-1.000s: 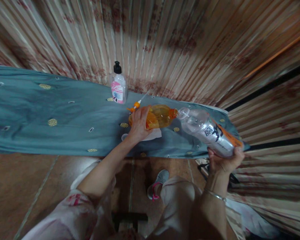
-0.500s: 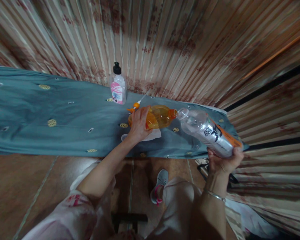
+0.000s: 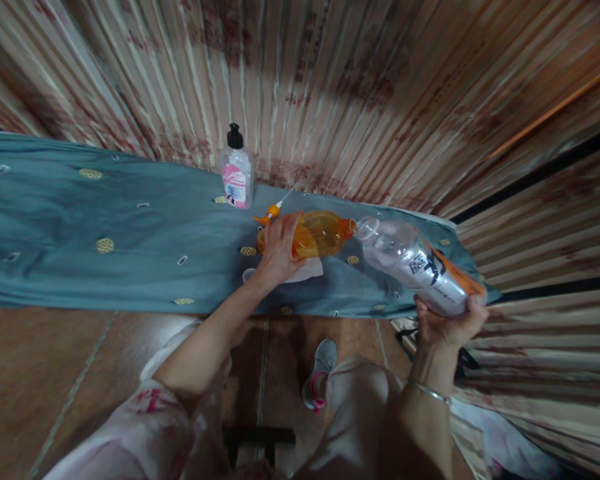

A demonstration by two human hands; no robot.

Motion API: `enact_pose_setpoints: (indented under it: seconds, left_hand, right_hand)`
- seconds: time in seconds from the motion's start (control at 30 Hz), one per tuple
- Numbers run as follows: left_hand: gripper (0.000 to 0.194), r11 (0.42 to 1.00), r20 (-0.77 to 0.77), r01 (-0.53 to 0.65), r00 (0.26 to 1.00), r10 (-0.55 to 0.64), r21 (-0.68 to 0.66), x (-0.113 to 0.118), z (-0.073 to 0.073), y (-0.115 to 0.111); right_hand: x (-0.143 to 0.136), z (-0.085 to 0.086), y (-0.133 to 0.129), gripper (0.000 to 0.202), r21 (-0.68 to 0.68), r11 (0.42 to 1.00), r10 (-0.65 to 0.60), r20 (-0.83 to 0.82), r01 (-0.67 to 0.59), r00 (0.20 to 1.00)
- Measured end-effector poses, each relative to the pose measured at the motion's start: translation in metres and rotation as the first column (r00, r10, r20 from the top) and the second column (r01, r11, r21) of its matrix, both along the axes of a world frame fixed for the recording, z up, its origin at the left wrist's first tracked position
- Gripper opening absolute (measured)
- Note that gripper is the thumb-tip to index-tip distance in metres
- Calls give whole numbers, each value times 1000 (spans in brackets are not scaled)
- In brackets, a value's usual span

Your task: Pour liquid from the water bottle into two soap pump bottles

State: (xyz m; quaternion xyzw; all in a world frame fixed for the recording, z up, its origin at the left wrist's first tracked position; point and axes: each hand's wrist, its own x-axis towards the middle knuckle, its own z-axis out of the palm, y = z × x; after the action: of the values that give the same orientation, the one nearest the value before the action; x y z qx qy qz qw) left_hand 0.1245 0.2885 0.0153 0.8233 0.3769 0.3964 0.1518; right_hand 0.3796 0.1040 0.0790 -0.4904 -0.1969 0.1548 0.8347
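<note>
Left hand [image 3: 279, 252] kinda hugs a translucent orange plastic bottle [image 3: 323, 233]; just off its mouth, a clear plastic bottle [image 3: 417, 260] slants away, base gripped by right hand [image 3: 447, 325].

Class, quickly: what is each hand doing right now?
Left hand: closed around the orange bottle.
Right hand: holding the clear bottle.

Your left hand [image 3: 279, 253] grips an amber bottle [image 3: 323, 233] sideways, mouth to mouth with the clear bottle [image 3: 405, 257] your right hand [image 3: 446, 328] holds near the worktop [image 3: 140, 280]'s front right corner. Toward the back edge, a black-capped bottle [image 3: 237, 177] stands upright near an orange spray head [image 3: 273, 211], which lies beside your left fingers.
</note>
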Motion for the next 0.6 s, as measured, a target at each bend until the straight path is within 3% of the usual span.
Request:
enact_pose_setpoints:
  seconds: [0.6]
  left_hand:
    - [103,1000,1,-7,1000,7,8,-1,1,-1]
  right_hand:
    - [-1,-2,2,47,-1,1000,-27,-51,27,998]
